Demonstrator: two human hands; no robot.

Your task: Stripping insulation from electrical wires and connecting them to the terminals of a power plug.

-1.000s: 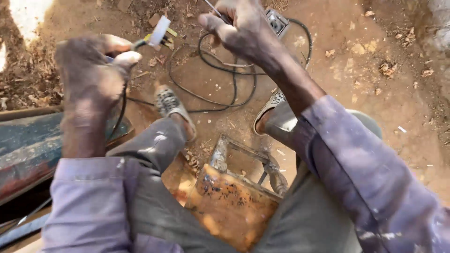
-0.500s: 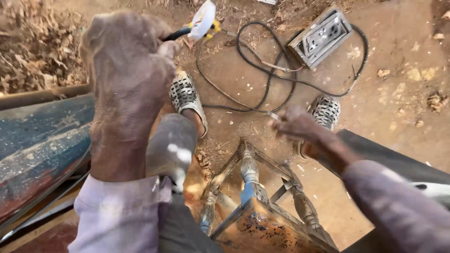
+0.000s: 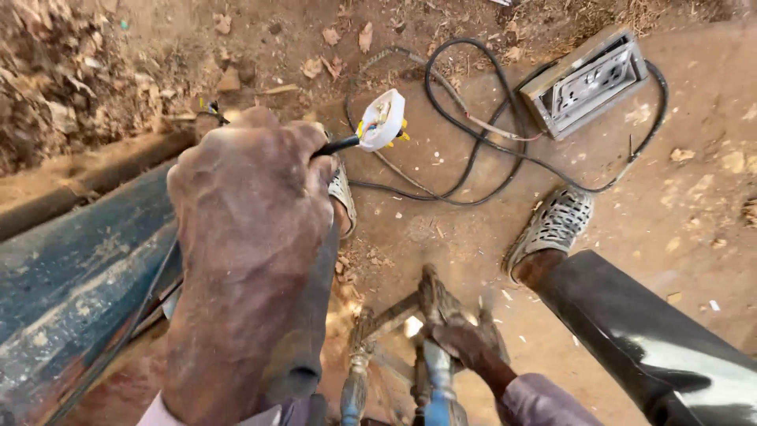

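Gripping a thin black cable, the left hand [image 3: 248, 205] fills the middle-left of the view with its back turned to the camera, fingers curled shut so the cable comes out past the knuckles at about two o'clock. Right at the end of that short stretch sits the opened white electrical plug with yellow and orange wire ends [image 3: 382, 120], just beyond the fingertips and apart from them, held above the ground. The right hand [image 3: 471, 344] lies low at about five o'clock from the left one, its fingers wrapped around the top of a rusty metal frame with turned blue-flecked posts [image 3: 433, 371]; how tightly they close cannot be told, since the hand is partly in shade.

At one o'clock from the plug, well apart, a grey metal socket box with a wooden rim [image 3: 587, 83] rests on the brown dirt floor [image 3: 694, 181], and a loop of black cord [image 3: 481, 150] trails from it across the ground between box and plug. A grey woven shoe [image 3: 553, 225] stands at three o'clock from the left hand, above a dark trouser leg [image 3: 654, 339]. A long blue-painted, rust-streaked metal beam [image 3: 71, 276] runs along the nine o'clock side
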